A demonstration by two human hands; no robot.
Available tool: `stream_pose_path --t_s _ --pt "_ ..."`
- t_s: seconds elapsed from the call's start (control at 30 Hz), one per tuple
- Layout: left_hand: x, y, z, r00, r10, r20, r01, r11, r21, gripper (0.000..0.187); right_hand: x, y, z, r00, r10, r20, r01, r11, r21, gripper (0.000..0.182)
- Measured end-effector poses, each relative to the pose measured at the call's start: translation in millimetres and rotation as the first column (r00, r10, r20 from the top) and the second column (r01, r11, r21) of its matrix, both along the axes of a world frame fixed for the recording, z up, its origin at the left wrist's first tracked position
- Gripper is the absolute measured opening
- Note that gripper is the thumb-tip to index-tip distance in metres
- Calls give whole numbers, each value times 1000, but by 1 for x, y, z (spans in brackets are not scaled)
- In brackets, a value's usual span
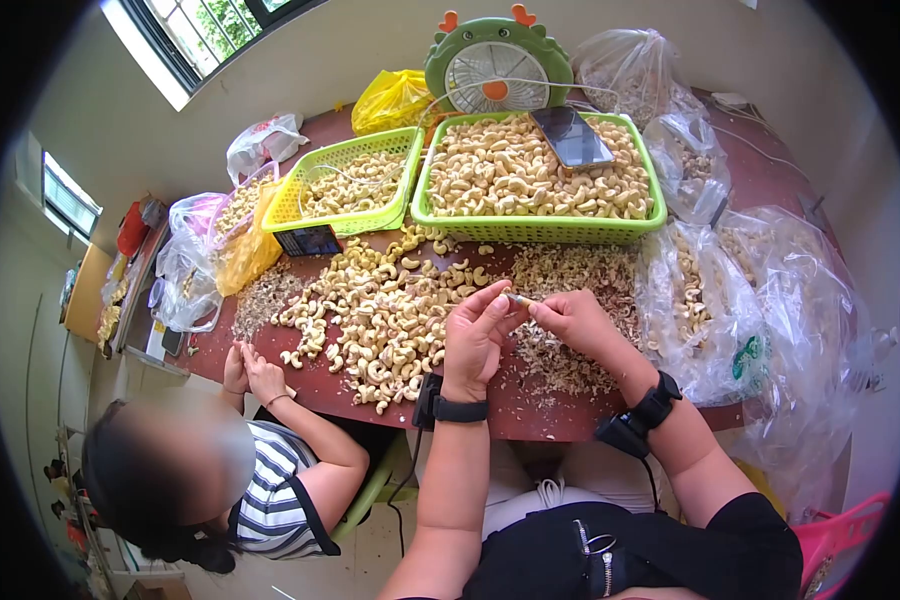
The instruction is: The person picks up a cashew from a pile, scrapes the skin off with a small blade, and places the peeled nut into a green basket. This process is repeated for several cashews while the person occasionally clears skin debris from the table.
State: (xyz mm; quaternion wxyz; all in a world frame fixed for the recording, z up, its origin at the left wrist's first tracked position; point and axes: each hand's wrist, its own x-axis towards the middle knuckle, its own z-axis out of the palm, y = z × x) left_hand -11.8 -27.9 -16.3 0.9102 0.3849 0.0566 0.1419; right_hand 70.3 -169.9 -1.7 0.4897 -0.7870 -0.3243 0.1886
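Observation:
My left hand (477,335) is closed in a pinch, its fingertips on a small pale cashew nut (512,295). Close against it, my right hand (576,322) is also pinched shut; what its fingertips hold is too small to make out. Both hands are above the near part of the table, between two heaps. Left of them spreads a pile of loose cashews (395,325), some pale, some with brown skin. Under and beside my right hand lies a heap of flaky brown skins (570,365).
A green basket (540,228) of cashews with a phone (572,137) on top stands behind, beside a yellow-green basket (400,190). A fan (497,75) is at the back. Plastic bags (715,310) cover the right side. Another person (280,490) sits at left, hands at the table edge.

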Motion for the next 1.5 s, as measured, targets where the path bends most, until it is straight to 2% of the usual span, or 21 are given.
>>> stream_pose_path --t_s 0.27,0.47,0.67,0.87,0.93,0.97,1.03,1.07,1.13,1.23,1.33,1.5 --pt "-1 -1 5 999 9 -46 -12 999 -51 22 -1 0 3 999 17 -51 -17 1000 -2 35" --pt "1 3 -3 999 7 49 -6 1000 -23 26 -3 -1 8 992 61 -106 -65 997 -33 37" --pt "0 0 -1 998 40 -41 -38 998 47 24 1 -2 3 996 -9 -91 4 998 -64 37" --pt "-1 1 0 991 52 -121 -53 999 0 20 1 -1 3 995 -30 -91 24 997 -72 38" --pt "-2 3 -1 992 -40 -118 26 993 -119 19 2 -1 2 996 -33 -84 28 998 -56 38" --pt "-2 3 -1 992 -39 -118 25 993 -119 19 3 -1 1 996 -43 -72 41 998 -40 38" --pt "-1 1 1 984 25 -175 -30 999 -28 21 5 -2 0 997 -52 -56 51 998 -27 37" --pt "-1 0 1 984 26 -174 -32 999 -29 21 4 -1 0 997 -39 -61 37 999 -38 38" --pt "0 0 1 985 83 -154 -69 993 95 22 3 0 0 998 -23 -65 20 999 -50 38" --pt "1 1 -5 993 77 -95 -70 995 68 25 0 1 0 996 0 -90 -6 998 -62 39" --pt "3 2 -5 994 76 -72 -75 997 18 26 -2 2 -2 999 21 -25 -22 1000 -23 40" --pt "0 2 -1 994 66 -86 -67 998 -6 27 0 1 -3 997 27 -75 -31 998 -47 39"
